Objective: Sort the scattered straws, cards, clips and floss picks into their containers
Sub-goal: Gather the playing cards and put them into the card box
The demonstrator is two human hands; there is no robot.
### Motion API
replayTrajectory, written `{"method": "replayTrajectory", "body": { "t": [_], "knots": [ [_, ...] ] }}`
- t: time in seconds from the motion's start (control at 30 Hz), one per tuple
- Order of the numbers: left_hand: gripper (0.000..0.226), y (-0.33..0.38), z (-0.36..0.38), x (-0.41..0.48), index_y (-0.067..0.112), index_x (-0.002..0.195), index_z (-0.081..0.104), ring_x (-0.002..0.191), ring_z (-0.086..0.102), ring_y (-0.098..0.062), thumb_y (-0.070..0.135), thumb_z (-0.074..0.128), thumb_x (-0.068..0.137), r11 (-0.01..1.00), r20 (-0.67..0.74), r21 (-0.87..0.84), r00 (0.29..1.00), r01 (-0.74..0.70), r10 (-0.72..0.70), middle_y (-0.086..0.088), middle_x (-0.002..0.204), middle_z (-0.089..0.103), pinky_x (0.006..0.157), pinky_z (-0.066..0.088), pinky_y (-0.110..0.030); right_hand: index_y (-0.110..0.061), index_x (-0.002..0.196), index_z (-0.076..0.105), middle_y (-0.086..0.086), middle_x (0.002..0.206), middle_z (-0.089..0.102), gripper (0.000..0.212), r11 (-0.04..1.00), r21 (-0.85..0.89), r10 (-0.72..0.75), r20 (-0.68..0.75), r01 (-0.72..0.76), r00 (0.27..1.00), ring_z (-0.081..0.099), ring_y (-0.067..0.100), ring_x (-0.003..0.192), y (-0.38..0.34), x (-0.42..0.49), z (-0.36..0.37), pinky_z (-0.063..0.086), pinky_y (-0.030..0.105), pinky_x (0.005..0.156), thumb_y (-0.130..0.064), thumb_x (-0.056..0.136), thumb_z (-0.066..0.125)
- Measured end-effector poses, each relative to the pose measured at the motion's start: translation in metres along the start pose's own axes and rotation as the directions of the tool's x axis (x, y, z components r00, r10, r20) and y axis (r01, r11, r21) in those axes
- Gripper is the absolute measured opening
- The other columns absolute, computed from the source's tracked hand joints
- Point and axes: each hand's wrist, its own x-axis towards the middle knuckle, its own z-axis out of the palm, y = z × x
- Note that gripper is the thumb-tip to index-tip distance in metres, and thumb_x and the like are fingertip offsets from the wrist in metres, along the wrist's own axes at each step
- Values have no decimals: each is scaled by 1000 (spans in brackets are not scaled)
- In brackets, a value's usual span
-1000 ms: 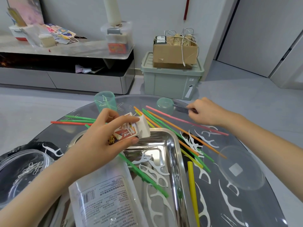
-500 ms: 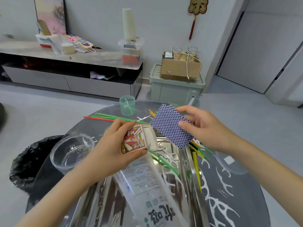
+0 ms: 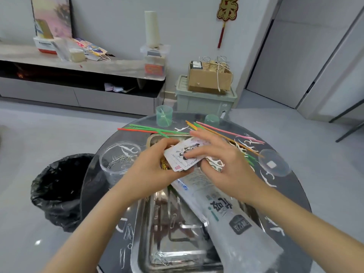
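Dark round glass table (image 3: 291,196) fills my head view, with a grey floor and a low media shelf behind it. A stainless steel tray (image 3: 137,233) sits in the middle, and a long printed plastic bag (image 3: 226,213) lies slantwise in it.

Above the tray's far end, the left hand (image 3: 151,166) curls its fingers round a stack of face-up playing cards (image 3: 183,154), gripping it from below. The stack's long axis runs roughly left to right, its right end tipped slightly away.

The right hand (image 3: 222,164) lays its thumb on the top card's face while its fingers reach straight past the far edge. I cannot tell whether it pinches.

Thin coloured plastic straws (image 3: 149,129) lie crosswise beyond the tray, and white floss picks (image 3: 248,143) are scattered to the right.

A clear round plastic tub (image 3: 110,164) on the left holds metal paper clips (image 3: 120,159). A translucent green cup (image 3: 164,116) stands at the far edge.
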Motion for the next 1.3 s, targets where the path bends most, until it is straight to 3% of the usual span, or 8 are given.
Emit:
{"method": "replayTrajectory", "body": {
  "t": [0.1, 0.23, 0.4, 0.53, 0.73, 0.9, 1.03, 1.3],
  "knots": [
    [63, 0, -5, -5, 39, 111, 53, 86, 57, 7, 69, 67, 57, 999, 12, 40, 1000, -15, 15, 29, 93, 61, 67, 42, -8, -38, 98, 72, -4, 149, 38, 45, 954, 134, 264, 51, -268, 963, 22, 1, 141, -16, -3, 5, 31, 28, 112, 2, 86, 55],
    [67, -8, -9, -8, 29, 120, 54, 95, 56, -4, 60, 69, 63, 978, 15, 198, 998, -69, 67, 19, 102, 59, 74, 45, -21, -21, 96, 76, -5, 119, 64, 42, 905, 227, 361, 43, -361, 932, 57, 9, 113, -30, -1, 9, 49, 32, 95, 11, 81, 53],
    [75, -6, -1, -9, 22, 126, 51, 106, 48, -18, 65, 60, 66, 930, -10, 362, 997, -67, 76, 4, 113, 56, 87, 45, -35, -25, 90, 76, -14, 97, 70, 21, 861, 175, 494, -66, -477, 867, 63, -1, 93, -36, 0, 7, 48, 21, 82, -10, 80, 65],
    [70, 1, 13, -8, 24, 130, 47, 110, 45, -20, 59, 64, 72, 908, -30, 416, 997, -49, 68, 4, 116, 52, 88, 44, -38, -21, 84, 69, -5, 90, 70, 3, 810, 234, 584, -242, -537, 775, 67, 14, 83, -35, 1, 8, 55, 36, 76, -18, 84, 69],
    [63, 0, 18, -7, 21, 136, 41, 116, 41, -23, 38, 66, 81, 865, -40, 501, 998, -24, 52, 0, 126, 49, 94, 42, -43, -24, 122, 50, 9, 100, 70, 45, 682, 394, 652, 54, -616, 756, 71, 17, 76, -32, -1, -1, 52, 20, 52, -3, 85, 66],
    [69, 1, 17, -4, 21, 135, 43, 117, 44, -20, 45, 71, 77, 894, -45, 446, 997, -35, 61, 4, 125, 51, 95, 42, -41, -15, 108, 54, 5, 81, 73, 28, 556, 532, 730, 54, -638, 681, 70, 18, 65, -21, -7, -13, 50, 20, 47, 0, 87, 63],
    [72, 6, 18, -5, 24, 131, 47, 108, 48, -10, 50, 76, 71, 924, -66, 376, 993, -67, 99, 12, 117, 52, 92, 44, -32, -20, 105, 58, 2, 85, 71, 24, 636, 505, 720, -116, -584, 684, 67, 7, 61, -16, -11, -32, 49, 18, 45, -1, 91, 57],
    [69, 11, 18, -8, 28, 126, 49, 101, 56, -9, 41, 82, 67, 965, -20, 252, 996, -76, 84, 12, 113, 58, 89, 49, -32, -27, 101, 61, 6, 97, 69, 28, 708, 419, 659, -102, -569, 745, 68, 6, 66, -18, -11, -44, 42, 15, 41, -2, 93, 53]
  ]
}}
